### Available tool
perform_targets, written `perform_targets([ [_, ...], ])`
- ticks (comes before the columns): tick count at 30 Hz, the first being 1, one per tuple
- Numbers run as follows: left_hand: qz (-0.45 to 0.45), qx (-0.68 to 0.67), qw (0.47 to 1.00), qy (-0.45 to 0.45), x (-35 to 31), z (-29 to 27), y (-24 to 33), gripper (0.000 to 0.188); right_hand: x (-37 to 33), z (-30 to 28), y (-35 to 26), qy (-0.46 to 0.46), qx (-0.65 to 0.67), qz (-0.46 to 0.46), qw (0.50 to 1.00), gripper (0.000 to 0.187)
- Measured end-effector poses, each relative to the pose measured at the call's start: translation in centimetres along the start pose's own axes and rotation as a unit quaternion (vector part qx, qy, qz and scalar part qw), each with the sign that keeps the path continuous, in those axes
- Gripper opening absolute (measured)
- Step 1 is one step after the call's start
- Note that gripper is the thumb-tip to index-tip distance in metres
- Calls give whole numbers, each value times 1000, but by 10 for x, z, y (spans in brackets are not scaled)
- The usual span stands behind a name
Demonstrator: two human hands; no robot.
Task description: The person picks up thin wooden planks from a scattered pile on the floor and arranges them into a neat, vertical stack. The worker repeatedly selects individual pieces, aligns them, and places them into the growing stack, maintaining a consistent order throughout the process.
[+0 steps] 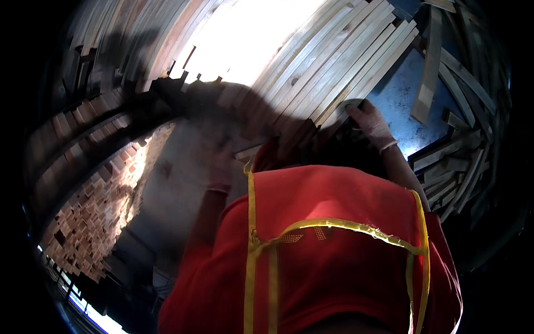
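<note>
My right hand (371,123), in a pale glove, is at the near right corner of a row of long wooden strips (328,61). Its fingers are closed around a small, pale, rounded thing (350,104) whose kind I cannot make out. Deep shadow covers my left hand (221,164), also gloved, over the grey surface (172,167) to the left of the strips' near ends. Its fingers are too dark to read. Close to it, the end of one short wooden piece (247,153) catches some light.
More wooden strips (128,39) lie side by side at the far left. Below them is a big stack of wood seen end-on (89,222). Loose strips (428,72) lie jumbled on a bluish metal surface (403,89) at the right. Glaring light washes out the far middle.
</note>
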State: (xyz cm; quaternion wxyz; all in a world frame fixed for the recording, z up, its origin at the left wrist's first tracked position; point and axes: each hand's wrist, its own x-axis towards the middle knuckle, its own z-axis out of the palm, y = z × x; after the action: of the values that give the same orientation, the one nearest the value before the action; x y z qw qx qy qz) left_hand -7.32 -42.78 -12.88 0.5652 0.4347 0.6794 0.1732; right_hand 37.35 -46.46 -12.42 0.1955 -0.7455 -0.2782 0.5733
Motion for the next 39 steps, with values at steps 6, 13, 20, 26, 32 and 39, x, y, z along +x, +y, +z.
perform_targets([
  [6,-192,-291,922,-170,-78,117,70,61,19,-27,4,70,132,-79,986,56],
  [13,-245,-406,853,-218,-66,143,26,53,57,-83,13,220,192,-66,954,51],
  [20,-253,-440,809,-298,-43,165,0,46,-45,-7,-9,109,-54,-122,985,59],
  [26,-221,-436,799,-351,-30,172,2,41,-99,55,14,71,-22,-124,990,58],
  [32,-110,-337,841,-409,-49,120,61,39,-112,58,37,128,150,-120,973,62],
  [39,109,1,893,-437,-81,104,128,40,-58,40,-70,21,544,-120,830,35],
])
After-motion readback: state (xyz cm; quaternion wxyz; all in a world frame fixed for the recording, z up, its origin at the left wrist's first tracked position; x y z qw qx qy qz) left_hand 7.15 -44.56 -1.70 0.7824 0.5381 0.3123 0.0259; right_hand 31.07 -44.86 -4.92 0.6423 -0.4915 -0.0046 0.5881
